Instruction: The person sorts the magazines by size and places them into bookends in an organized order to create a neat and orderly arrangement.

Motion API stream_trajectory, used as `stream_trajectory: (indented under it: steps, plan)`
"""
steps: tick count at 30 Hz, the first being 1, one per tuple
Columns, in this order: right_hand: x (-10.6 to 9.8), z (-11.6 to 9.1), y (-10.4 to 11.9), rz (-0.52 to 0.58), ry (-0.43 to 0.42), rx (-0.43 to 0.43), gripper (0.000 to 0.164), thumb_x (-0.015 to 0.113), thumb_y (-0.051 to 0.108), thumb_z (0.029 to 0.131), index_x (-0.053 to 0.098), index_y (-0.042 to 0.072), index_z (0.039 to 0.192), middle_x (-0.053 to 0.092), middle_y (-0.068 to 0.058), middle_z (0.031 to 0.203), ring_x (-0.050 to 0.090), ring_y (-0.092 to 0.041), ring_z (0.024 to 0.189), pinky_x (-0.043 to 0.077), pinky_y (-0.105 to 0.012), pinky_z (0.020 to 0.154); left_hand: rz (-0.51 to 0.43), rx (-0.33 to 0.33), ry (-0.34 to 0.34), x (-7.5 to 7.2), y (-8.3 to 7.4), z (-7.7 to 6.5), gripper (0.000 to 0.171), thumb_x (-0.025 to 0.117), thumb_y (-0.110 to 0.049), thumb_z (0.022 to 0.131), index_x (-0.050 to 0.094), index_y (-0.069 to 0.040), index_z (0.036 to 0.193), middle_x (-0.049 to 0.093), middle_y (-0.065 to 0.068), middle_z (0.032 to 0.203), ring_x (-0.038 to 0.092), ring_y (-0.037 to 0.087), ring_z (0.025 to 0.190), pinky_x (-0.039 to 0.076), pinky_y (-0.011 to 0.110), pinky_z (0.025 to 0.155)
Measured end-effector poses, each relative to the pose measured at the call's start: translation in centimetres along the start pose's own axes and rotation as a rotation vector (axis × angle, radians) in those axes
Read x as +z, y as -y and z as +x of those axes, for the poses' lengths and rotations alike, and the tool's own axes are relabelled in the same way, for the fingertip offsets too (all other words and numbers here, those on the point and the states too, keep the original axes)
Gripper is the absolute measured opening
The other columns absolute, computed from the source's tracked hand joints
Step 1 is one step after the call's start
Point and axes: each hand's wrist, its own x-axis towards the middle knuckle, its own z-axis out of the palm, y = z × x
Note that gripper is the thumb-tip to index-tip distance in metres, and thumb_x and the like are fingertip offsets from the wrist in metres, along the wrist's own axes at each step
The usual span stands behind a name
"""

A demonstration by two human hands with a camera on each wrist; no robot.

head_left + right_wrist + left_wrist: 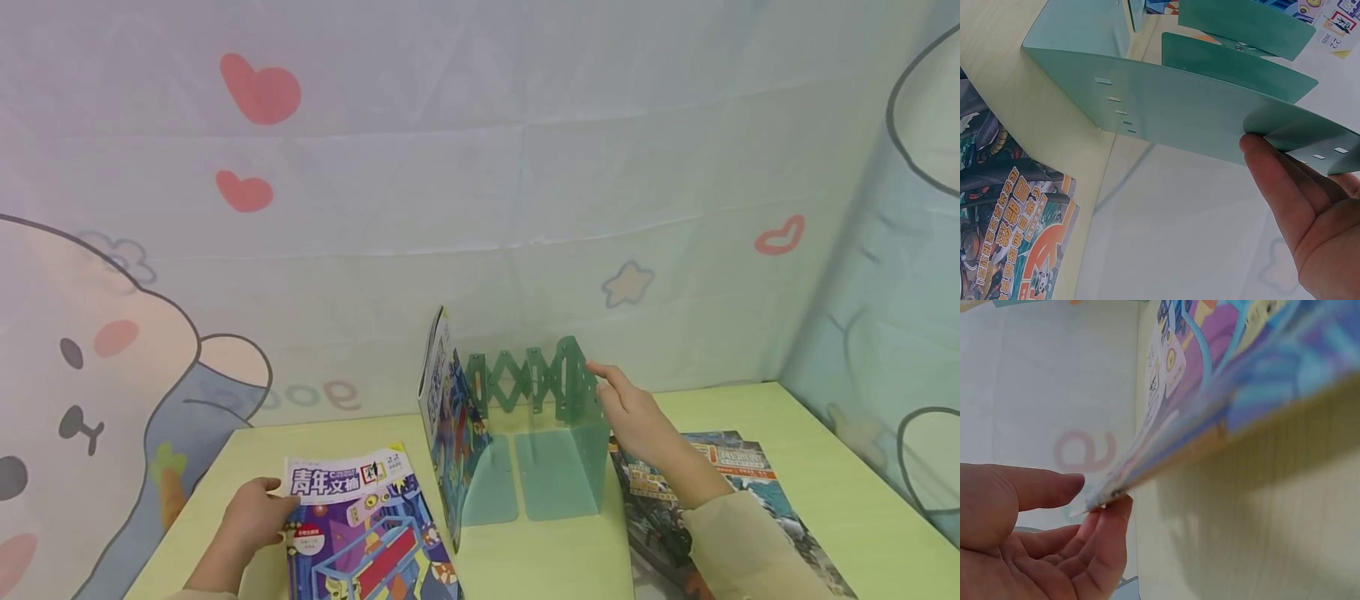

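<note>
A purple illustrated magazine (pixel 367 533) lies at the left front of the table. At its upper left edge, my left hand (pixel 257 510) has its thumb above and curled fingers (pixel 1113 531) beneath, holding that edge raised in the left wrist view. To the right stands a green expandable bookend (pixel 558 475) with a lattice back. Another magazine (pixel 444 417) leans upright against its left side. My right hand (pixel 637 421) touches the outer face of the bookend's right end plate (pixel 1172 106) with extended fingers (pixel 1279 172).
Dark-covered magazines (pixel 750 475) lie overlapping right of the bookend, partly under my right forearm. A printed cloth (pixel 525 208) hangs behind the pale yellow table (pixel 547 558), close to the bookend's back.
</note>
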Motion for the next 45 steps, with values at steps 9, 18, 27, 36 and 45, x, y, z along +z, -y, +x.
stream_trajectory:
  steps: [9,18,27,36,45]
  plan:
    - [0.0,0.0,-0.1,0.001,0.001,-0.002,0.052,0.018,0.039,0.104,0.023,0.017,0.150,0.030,0.004,0.046,0.020,-0.012,0.035,0.035,-0.033,0.038,-0.050,-0.006,0.042,0.0,0.5,0.3,0.078,0.051,0.001,0.080,0.009,0.013,0.144,0.060,0.025,0.089,0.058,0.016,0.061,0.055,0.033,0.053]
    - [0.0,0.0,-0.2,-0.001,0.002,0.006,0.053,0.018,0.041,0.103,0.023,0.017,0.150,0.030,0.003,0.046,0.020,-0.012,0.035,0.033,-0.033,0.037,-0.099,-0.025,0.092,-0.1,0.1,0.0,0.078,0.051,-0.002,0.081,0.009,0.005,0.147,0.064,0.010,0.076,0.057,0.018,0.054,0.053,0.033,0.051]
    - [0.0,0.1,-0.2,-0.008,0.000,0.011,0.052,0.018,0.039,0.103,0.023,0.017,0.150,0.030,0.004,0.046,0.021,-0.011,0.036,0.034,-0.032,0.037,-0.118,-0.028,0.055,-0.1,0.2,-0.1,0.071,0.054,-0.004,0.084,0.015,0.003,0.143,0.065,0.011,0.077,0.057,0.018,0.050,0.051,0.032,0.049]
    - [-0.1,-0.1,-0.1,-0.005,0.001,-0.003,0.050,0.020,0.036,0.104,0.023,0.016,0.150,0.030,0.003,0.047,0.021,-0.012,0.036,0.035,-0.034,0.039,-0.102,-0.017,0.017,0.0,0.1,0.0,0.068,0.053,-0.005,0.084,0.017,0.004,0.142,0.066,0.010,0.076,0.060,0.018,0.052,0.051,0.033,0.049]
    - [-0.1,-0.1,-0.2,-0.017,0.002,-0.013,0.052,0.018,0.039,0.104,0.023,0.016,0.150,0.030,0.004,0.046,0.020,-0.011,0.038,0.037,-0.035,0.044,-0.189,0.024,0.016,-0.2,-0.6,-0.3,0.065,0.049,-0.003,0.090,0.014,0.004,0.144,0.069,0.017,0.084,0.067,0.023,0.061,0.057,0.037,0.056]
